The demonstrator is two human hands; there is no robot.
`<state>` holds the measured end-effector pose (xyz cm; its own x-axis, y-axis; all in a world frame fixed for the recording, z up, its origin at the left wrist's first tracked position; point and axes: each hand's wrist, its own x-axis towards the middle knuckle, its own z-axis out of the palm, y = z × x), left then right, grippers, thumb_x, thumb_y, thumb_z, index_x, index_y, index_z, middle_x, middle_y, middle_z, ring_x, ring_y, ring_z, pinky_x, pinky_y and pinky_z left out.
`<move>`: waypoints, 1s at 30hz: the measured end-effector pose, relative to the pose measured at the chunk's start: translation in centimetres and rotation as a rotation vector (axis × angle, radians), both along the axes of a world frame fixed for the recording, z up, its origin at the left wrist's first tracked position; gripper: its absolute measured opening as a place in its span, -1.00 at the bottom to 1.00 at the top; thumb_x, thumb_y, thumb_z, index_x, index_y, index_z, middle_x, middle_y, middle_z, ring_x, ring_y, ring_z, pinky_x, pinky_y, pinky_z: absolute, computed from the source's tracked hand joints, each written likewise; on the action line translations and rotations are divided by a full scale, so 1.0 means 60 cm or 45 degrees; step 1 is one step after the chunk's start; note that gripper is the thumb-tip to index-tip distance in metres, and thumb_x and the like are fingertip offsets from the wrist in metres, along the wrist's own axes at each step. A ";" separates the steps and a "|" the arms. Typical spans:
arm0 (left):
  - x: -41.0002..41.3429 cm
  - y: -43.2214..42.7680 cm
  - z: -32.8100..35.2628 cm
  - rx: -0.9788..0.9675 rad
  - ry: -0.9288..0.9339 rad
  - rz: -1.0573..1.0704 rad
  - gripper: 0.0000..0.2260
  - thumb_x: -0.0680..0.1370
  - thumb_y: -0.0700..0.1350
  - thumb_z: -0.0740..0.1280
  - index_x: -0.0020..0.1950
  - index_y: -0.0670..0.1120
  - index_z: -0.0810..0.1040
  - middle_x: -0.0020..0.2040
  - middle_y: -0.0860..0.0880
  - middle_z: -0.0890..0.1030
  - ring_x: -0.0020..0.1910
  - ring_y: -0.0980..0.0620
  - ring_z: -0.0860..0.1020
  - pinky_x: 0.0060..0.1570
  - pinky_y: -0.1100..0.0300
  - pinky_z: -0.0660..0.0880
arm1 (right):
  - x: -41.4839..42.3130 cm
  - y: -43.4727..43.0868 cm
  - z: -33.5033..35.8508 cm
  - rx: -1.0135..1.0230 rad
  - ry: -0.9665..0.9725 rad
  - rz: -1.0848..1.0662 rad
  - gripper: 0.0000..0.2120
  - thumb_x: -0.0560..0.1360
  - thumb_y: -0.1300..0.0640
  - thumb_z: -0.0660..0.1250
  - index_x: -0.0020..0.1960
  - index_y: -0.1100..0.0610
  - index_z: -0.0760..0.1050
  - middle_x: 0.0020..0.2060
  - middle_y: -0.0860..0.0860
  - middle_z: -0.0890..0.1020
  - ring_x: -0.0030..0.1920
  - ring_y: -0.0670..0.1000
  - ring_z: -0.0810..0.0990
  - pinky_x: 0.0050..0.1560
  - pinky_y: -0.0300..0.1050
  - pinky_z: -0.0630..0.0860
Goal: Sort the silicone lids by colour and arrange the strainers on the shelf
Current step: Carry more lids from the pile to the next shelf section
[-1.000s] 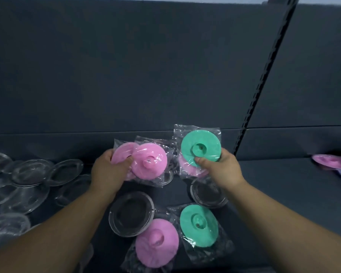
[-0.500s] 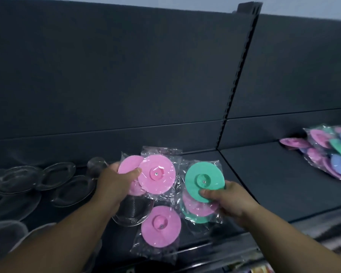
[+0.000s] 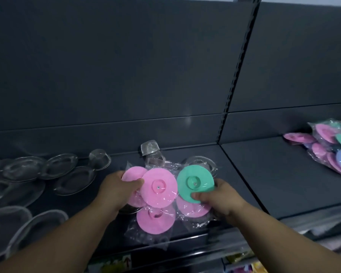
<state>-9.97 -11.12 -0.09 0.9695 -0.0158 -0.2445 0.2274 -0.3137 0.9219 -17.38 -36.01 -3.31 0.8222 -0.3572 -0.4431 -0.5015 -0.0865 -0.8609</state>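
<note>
Dark shelf [image 3: 264, 174], two bays. Left bay: strainers [image 3: 67, 170] spread flat towards the back. Right bay: bag of mixed lids [image 3: 331, 146], well apart. Left hand [image 3: 117, 191] grips wrapped pink lids [image 3: 158, 189], thumb on top. Right hand [image 3: 221, 197] pinches a green lid [image 3: 195, 181] with a stray pink lid [image 3: 193, 209] beneath it. A loose pink lid [image 3: 156, 220] lies near the front edge. Judgement: wrappers look slippery. Best to pass the stray pink across first, then set the colours down apart, clear of the strainers.
</note>
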 end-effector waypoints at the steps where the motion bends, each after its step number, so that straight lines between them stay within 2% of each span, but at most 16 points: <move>1: -0.004 0.004 0.004 -0.028 0.025 -0.001 -0.84 0.41 -0.23 0.48 -0.05 -0.12 0.59 -0.15 -0.09 0.67 -0.20 -0.03 0.63 -0.24 0.16 0.53 | 0.001 -0.003 0.001 0.073 -0.007 -0.007 -0.32 0.07 0.13 0.64 0.14 0.15 0.50 -0.07 0.09 0.70 -0.13 0.13 0.70 -0.17 -0.02 0.62; 2: -0.008 0.007 0.007 -0.045 0.047 -0.008 -0.85 0.42 -0.24 0.47 -0.05 -0.13 0.60 -0.15 -0.09 0.67 -0.21 -0.02 0.63 -0.29 0.20 0.51 | 0.003 -0.008 0.001 0.125 -0.015 -0.015 -0.35 0.09 0.14 0.65 0.13 0.17 0.51 -0.07 0.10 0.70 -0.12 0.14 0.70 -0.18 -0.04 0.61; 5: -0.026 0.012 0.008 -0.060 0.090 0.002 -0.87 0.43 -0.24 0.45 -0.03 -0.15 0.62 -0.17 -0.09 0.68 -0.23 -0.01 0.64 -0.33 0.21 0.49 | 0.006 -0.019 0.016 0.178 -0.036 -0.007 -0.60 0.28 0.24 0.57 0.07 0.22 0.56 -0.11 0.13 0.71 -0.14 0.14 0.70 -0.21 -0.05 0.61; 8: -0.049 0.009 -0.002 -0.074 0.126 0.067 -0.84 0.43 -0.26 0.45 -0.01 -0.13 0.63 -0.17 -0.08 0.69 -0.19 -0.03 0.65 -0.25 0.17 0.54 | 0.009 -0.023 0.022 0.237 -0.062 -0.024 -0.64 0.31 0.29 0.54 0.07 0.24 0.56 -0.13 0.15 0.71 -0.11 0.18 0.69 -0.06 0.08 0.63; 10: -0.067 0.005 -0.012 -0.056 0.146 0.144 -0.84 0.43 -0.22 0.47 -0.01 -0.13 0.62 -0.16 -0.08 0.69 -0.16 -0.05 0.65 -0.19 0.14 0.56 | 0.008 -0.023 0.028 0.286 -0.094 -0.019 -0.69 0.34 0.32 0.51 0.07 0.24 0.56 -0.13 0.15 0.71 -0.12 0.19 0.69 -0.11 0.04 0.63; 12: -0.089 -0.002 -0.020 -0.028 0.159 0.207 -0.85 0.43 -0.20 0.47 -0.03 -0.14 0.61 -0.18 -0.09 0.68 -0.18 -0.05 0.64 -0.22 0.15 0.54 | 0.008 -0.029 0.034 0.348 -0.154 -0.035 -0.75 0.37 0.34 0.47 0.03 0.23 0.57 -0.14 0.16 0.71 -0.13 0.17 0.69 -0.20 -0.03 0.63; 14: -0.109 -0.008 -0.033 -0.001 0.184 0.263 -0.83 0.43 -0.16 0.47 0.00 -0.15 0.62 -0.17 -0.09 0.68 -0.17 -0.07 0.65 -0.16 0.11 0.57 | 0.008 -0.036 0.033 0.388 -0.195 -0.054 -0.76 0.38 0.35 0.46 0.03 0.23 0.57 -0.13 0.16 0.71 -0.13 0.16 0.69 -0.21 -0.06 0.62; 17: -0.139 -0.021 -0.043 0.091 0.164 0.316 -0.70 0.38 -0.02 0.49 0.06 -0.10 0.62 -0.13 -0.05 0.68 -0.17 -0.03 0.66 -0.07 0.02 0.61 | 0.005 -0.048 0.019 0.316 -0.193 -0.015 -0.72 0.36 0.29 0.50 0.05 0.21 0.57 -0.12 0.12 0.71 -0.13 0.13 0.68 -0.24 -0.10 0.55; 20: -0.149 -0.037 -0.048 0.205 0.135 0.310 -0.32 0.15 0.24 0.48 0.15 -0.09 0.57 -0.03 -0.06 0.66 -0.13 0.00 0.65 -0.12 0.06 0.62 | 0.000 -0.058 0.007 0.093 -0.168 0.084 -0.69 0.34 0.24 0.54 0.05 0.20 0.56 -0.14 0.11 0.70 -0.21 0.08 0.67 -0.30 -0.16 0.49; 22: -0.150 -0.053 -0.041 0.280 0.138 0.309 -0.26 0.19 0.18 0.55 0.25 -0.15 0.47 0.07 -0.10 0.62 -0.04 -0.05 0.62 -0.05 0.07 0.59 | -0.003 -0.061 0.004 -0.145 -0.156 0.186 -0.64 0.32 0.18 0.56 0.05 0.19 0.53 -0.16 0.11 0.69 -0.28 0.05 0.62 -0.29 -0.16 0.49; 25: -0.151 -0.077 -0.031 0.358 0.153 0.310 -0.20 0.26 0.06 0.59 0.36 -0.17 0.32 0.18 -0.14 0.56 0.05 -0.13 0.58 0.05 0.00 0.56 | -0.006 -0.063 0.008 -0.441 -0.118 0.336 -0.56 0.30 0.07 0.56 0.09 0.14 0.49 -0.08 0.06 0.67 -0.11 0.10 0.63 -0.13 -0.12 0.53; 27: -0.152 -0.087 -0.033 0.340 0.145 0.325 -0.19 0.24 0.04 0.61 0.36 -0.16 0.32 0.17 -0.14 0.57 0.03 -0.13 0.58 0.02 -0.02 0.58 | -0.012 -0.065 0.015 -0.472 -0.106 0.413 -0.61 0.31 0.06 0.55 0.07 0.10 0.51 -0.07 0.03 0.66 -0.05 0.08 0.64 -0.05 -0.11 0.55; 30: -0.157 -0.092 -0.034 0.262 0.142 0.366 -0.26 0.19 -0.01 0.63 0.27 -0.16 0.41 0.09 -0.12 0.60 -0.06 -0.11 0.61 -0.09 0.00 0.61 | -0.022 -0.071 0.014 -0.346 -0.103 0.428 -0.72 0.32 0.14 0.55 -0.01 0.11 0.59 -0.12 0.02 0.68 -0.09 0.05 0.65 -0.03 -0.08 0.59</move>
